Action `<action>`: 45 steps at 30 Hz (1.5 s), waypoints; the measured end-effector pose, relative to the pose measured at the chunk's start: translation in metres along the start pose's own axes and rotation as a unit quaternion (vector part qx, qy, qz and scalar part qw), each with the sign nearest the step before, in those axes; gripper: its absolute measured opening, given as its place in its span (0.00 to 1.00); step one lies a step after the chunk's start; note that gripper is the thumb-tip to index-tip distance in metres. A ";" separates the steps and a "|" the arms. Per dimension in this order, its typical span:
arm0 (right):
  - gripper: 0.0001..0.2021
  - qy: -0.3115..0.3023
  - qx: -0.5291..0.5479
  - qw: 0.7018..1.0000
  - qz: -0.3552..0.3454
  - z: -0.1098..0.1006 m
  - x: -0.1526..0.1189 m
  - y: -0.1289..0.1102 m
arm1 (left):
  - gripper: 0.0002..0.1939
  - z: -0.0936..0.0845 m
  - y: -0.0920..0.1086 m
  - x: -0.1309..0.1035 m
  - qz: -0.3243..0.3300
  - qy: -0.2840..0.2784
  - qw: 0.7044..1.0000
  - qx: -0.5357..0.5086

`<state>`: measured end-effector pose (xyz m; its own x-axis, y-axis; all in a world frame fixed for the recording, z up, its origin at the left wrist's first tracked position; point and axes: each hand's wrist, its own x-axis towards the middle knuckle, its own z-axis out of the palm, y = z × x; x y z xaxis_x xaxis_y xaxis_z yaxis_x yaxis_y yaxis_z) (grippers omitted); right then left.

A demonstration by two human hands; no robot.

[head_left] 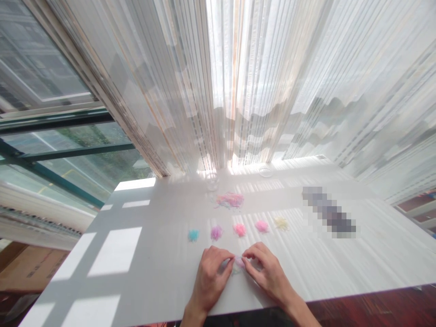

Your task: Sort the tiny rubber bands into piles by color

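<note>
My left hand [213, 272] and my right hand [265, 270] face each other low over the white table [153, 263]. Both are closed in a pinch, with a thin pale band faintly visible between the fingertips. Just below the fingers lies a small loose heap of lilac and greenish bands [235, 271], partly hidden by my right hand. Beyond my hands runs a row of small piles of thin bands: teal [193, 235], purple [216, 233], coral pink [240, 230], pink [262, 226] and pale yellow [281, 223].
A larger mixed tangle of pink, purple and bluish bands [230, 200] lies behind the row. Near the curtain [184, 91] stand a clear container [212, 181] and a clear round dish [265, 171]. A pixelated dark object [329, 211] lies at the right. A cardboard box [30, 268] sits beyond the left edge.
</note>
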<state>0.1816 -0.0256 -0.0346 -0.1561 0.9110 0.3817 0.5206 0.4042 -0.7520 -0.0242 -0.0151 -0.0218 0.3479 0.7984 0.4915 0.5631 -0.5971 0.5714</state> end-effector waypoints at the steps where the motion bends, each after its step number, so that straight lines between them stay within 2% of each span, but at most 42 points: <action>1: 0.05 0.003 0.001 1.000 0.001 0.000 0.000 0.000 | 0.04 0.000 0.000 0.000 -0.003 0.007 1.000 -0.005; 13: 0.04 0.047 0.018 0.999 0.004 0.000 0.003 -0.001 | 0.04 -0.003 -0.003 -0.002 -0.071 0.085 0.990 -0.092; 17: 0.05 0.048 0.019 0.999 0.008 0.000 0.003 -0.001 | 0.03 -0.008 0.000 0.011 -0.046 0.090 0.990 -0.098; 22: 0.05 0.056 0.024 0.998 0.014 -0.001 0.002 -0.001 | 0.04 -0.010 0.002 0.041 0.016 0.105 0.990 -0.097; 25: 0.05 0.060 0.025 0.998 0.015 -0.001 0.003 -0.002 | 0.07 -0.008 -0.002 0.058 0.024 0.077 0.995 -0.057; 33: 0.05 0.057 0.034 0.998 0.014 0.000 0.002 -0.001 | 0.08 -0.005 -0.014 0.090 0.029 -0.047 0.998 0.009; 40: 0.06 0.049 0.037 0.998 0.025 -0.003 0.003 -0.003 | 0.10 0.004 -0.019 0.100 0.023 -0.103 0.994 0.028; 45: 0.06 0.047 0.040 0.998 0.025 -0.003 0.003 -0.003 | 0.12 -0.001 -0.020 0.099 0.015 -0.111 0.993 0.031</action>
<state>0.1819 -0.0246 -0.0293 -0.0498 0.9197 0.3894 0.4562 0.3678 -0.8103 -0.0021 0.0753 0.0163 0.5175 0.7820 0.3473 0.5925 -0.6204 0.5139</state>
